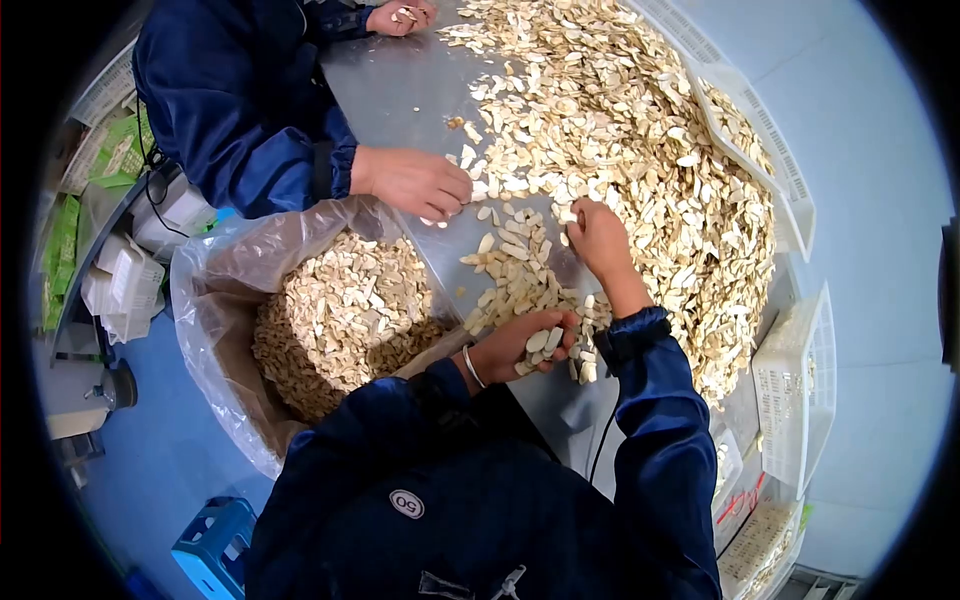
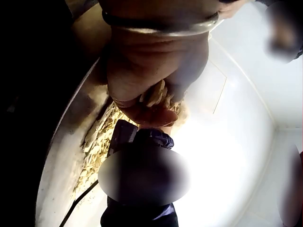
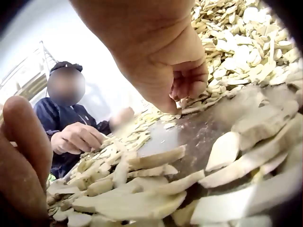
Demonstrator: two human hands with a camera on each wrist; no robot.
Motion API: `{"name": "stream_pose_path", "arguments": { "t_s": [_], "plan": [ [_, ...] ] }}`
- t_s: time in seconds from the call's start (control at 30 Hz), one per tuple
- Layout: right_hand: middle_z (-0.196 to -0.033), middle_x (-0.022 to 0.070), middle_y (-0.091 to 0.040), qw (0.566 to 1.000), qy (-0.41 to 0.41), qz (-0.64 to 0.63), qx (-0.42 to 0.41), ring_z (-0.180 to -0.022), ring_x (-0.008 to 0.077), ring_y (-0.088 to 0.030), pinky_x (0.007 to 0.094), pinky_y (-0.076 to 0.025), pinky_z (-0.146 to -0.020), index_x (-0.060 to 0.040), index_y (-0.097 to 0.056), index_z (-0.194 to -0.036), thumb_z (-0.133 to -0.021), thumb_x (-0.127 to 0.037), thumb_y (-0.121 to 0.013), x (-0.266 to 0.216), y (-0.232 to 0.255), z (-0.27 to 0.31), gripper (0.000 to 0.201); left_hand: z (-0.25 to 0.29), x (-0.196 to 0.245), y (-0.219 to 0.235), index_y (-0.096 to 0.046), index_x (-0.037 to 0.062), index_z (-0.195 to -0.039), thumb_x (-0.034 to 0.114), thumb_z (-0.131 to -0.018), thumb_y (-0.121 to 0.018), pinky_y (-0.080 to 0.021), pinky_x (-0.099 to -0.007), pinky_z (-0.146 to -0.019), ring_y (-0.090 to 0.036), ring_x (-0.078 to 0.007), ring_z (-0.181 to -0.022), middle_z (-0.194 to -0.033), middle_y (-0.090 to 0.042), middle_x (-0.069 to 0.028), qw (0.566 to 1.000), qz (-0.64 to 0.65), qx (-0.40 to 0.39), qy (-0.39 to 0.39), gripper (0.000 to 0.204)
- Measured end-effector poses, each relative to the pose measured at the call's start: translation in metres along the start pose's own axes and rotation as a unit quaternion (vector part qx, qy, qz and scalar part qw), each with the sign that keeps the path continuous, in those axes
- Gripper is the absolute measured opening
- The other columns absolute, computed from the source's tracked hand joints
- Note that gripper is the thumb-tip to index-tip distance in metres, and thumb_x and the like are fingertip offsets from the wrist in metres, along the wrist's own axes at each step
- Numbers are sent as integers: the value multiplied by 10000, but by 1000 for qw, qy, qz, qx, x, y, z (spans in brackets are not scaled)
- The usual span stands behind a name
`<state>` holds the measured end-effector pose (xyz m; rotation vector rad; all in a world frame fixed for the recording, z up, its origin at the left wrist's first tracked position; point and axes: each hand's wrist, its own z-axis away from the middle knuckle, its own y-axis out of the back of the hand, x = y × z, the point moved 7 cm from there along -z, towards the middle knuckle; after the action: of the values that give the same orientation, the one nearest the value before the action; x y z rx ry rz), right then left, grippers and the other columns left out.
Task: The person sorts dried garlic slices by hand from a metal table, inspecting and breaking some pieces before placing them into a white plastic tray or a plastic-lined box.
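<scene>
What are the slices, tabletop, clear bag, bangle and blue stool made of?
Slices: likely dried plant matter, matte; cream, irregular cut pieces.
Tabletop: probably steel; grey with soft sheen.
Clear bag: likely plastic film, glossy; translucent, creased.
Bangle: looks like polished metal; silvery with bright highlights.
Blue stool: probably moulded plastic, smooth; evenly coloured with cutouts.

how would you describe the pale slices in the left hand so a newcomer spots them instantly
Find the grey metal table, then, at its near side, the left hand wearing a silvery bangle. Cupped there is a small bunch of pale, flat, oval slices, gripped by the hand, while neighbouring loose slices lie on the table.
</scene>
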<state>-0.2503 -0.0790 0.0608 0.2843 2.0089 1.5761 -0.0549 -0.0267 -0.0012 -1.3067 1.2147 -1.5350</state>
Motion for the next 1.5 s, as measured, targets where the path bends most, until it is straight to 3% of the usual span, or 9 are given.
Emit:
{"name": "stream_pose_path", "arguments": {
  "t_s": [0.13, 0.17, 0.27, 0.4, 0.53, 0.67, 0.77, 0.97, 1.5],
  "plan": [
    [-739, 145, -639, 990, -3, -86, -110, -682, 333, -626, 416, -507, -651, -61, -645, -844, -868, -206, -668, -16, -11, 21, 149, 0, 1, 1, -561, 95, -1196, 332, -1056, -483, -462, -235, -555, -585, -109, -794, -963, -605, -17, 1000, -5, -10, -9, 286],
    [-680, 111, -608, 977, -8, -107, -185, -632, 279, -586, 373, -485, -619, -83, -658, -861, -858, -232, -686, -22, -13, 29, 152, -1, 1, 2, -560, 95, -1196, 334, -1056, -484, -461, -234, -555, -586, -108, -796, -964, -605, -17, 1000, -4, -7, -6, 287],
    [-651, 61, -589, 945, -50, -260, -191, -599, 113, -574, 326, -483, -588, -67, -698, -981, -897, -257, -698, -11, -19, 36, 208, -3, 0, 2, -558, 97, -1191, 339, -1056, -485, -459, -229, -555, -589, -106, -798, -965, -604, -16, 1000, -6, -3, 3, 287],
    [-703, 112, -651, 997, -41, -65, -7, -636, 232, -655, 346, -526, -643, -34, -690, -1068, -875, -243, -693, 3, 5, 14, 285, -5, -2, 2, -556, 98, -1179, 338, -1058, -482, -455, -223, -551, -590, -101, -790, -963, -603, -16, 1000, -6, -10, 5, 279],
    [-739, 122, -693, 994, -58, -77, -59, -708, 321, -689, 405, -542, -679, -91, -707, -1053, -879, -260, -666, 8, -5, 15, 246, -2, 1, 0, -552, 115, -1159, 320, -1061, -464, -481, -212, -557, -618, -92, -790, -951, -631, -3, 1000, 8, -15, 4, 243],
    [-720, 121, -683, 989, -62, -107, -84, -666, 297, -669, 372, -534, -665, -57, -727, -985, -894, -286, -678, 1, 1, 23, 251, -3, 0, 1, -554, 110, -1166, 329, -1062, -466, -469, -210, -545, -604, -92, -775, -947, -622, -7, 1000, -12, 0, 0, 259],
    [-687, 97, -649, 977, -71, -199, -43, -614, 224, -629, 344, -516, -638, -24, -731, -980, -930, -293, -662, 32, -12, 26, 283, -4, 0, 1, -558, 92, -1180, 336, -1063, -468, -443, -212, -525, -575, -100, -752, -923, -600, -22, 1000, -21, 13, 5, 285],
    [-694, -10, -603, 912, -166, -353, -126, -597, 67, -518, 249, -443, -576, 1, -723, -1067, -963, -224, -631, 39, -19, 30, 265, -3, 1, 0, -560, 85, -1196, 333, -1062, -470, -441, -213, -523, -571, -103, -746, -903, -596, -28, 1000, -24, 10, 1, 295],
    [-712, -56, -534, 905, -125, -376, -158, -649, 48, -478, 225, -408, -592, -50, -699, -1180, -981, -180, -629, 17, -13, 36, 248, -3, -1, 3, -550, 83, -1210, 318, -1069, -464, -464, -224, -544, -593, -100, -788, -955, -608, -27, 1000, -9, 2, 0, 287]
  ]
}}
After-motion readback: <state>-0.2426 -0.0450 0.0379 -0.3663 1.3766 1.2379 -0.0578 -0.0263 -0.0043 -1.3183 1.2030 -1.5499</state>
